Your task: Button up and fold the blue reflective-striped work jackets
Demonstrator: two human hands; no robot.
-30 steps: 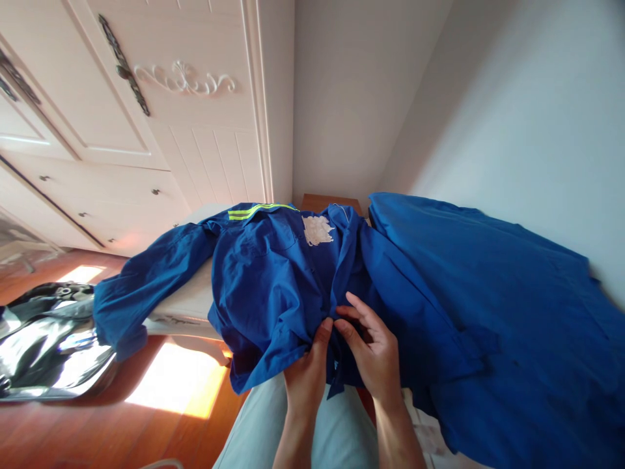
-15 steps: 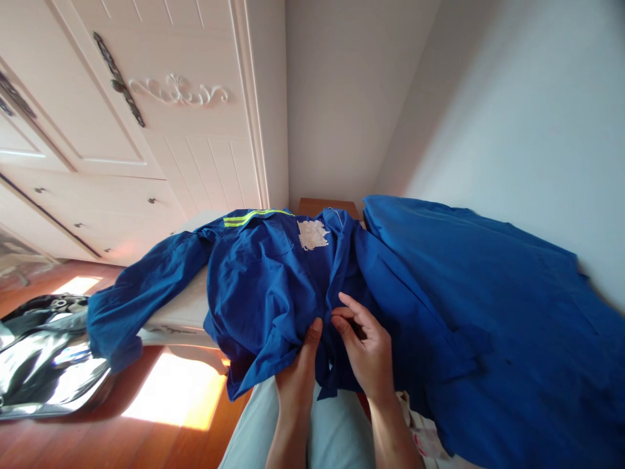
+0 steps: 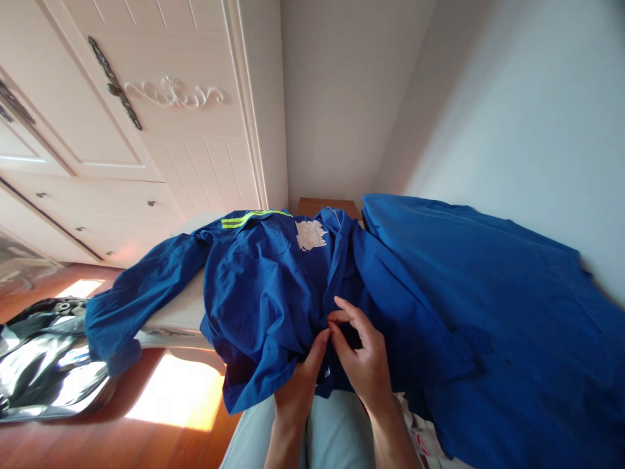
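A blue work jacket (image 3: 258, 280) with a yellow-and-silver reflective stripe lies spread out in front of me, its front edges meeting near my hands. My left hand (image 3: 303, 371) grips the lower front edge, thumb on top and fingers hidden under the cloth. Thumb and index finger of my right hand (image 3: 361, 352) pinch the other front edge right beside my left thumb; its middle finger stands away. Any button between the fingertips is too small to make out. Inside the collar shows a whitish ragged patch (image 3: 310, 235).
More blue cloth (image 3: 512, 312) is piled at the right against the wall (image 3: 551, 104). A white wardrobe (image 3: 195, 150) stands at the back left. Black shiny bags (image 3: 53, 358) lie on the wooden floor (image 3: 161, 443). My legs (image 3: 336, 430) are below the jacket.
Both hands have come closer together, fingertips now nearly touching at the jacket's front edge. The right hand has shifted slightly left, and the jacket's lower hem has dropped a little.
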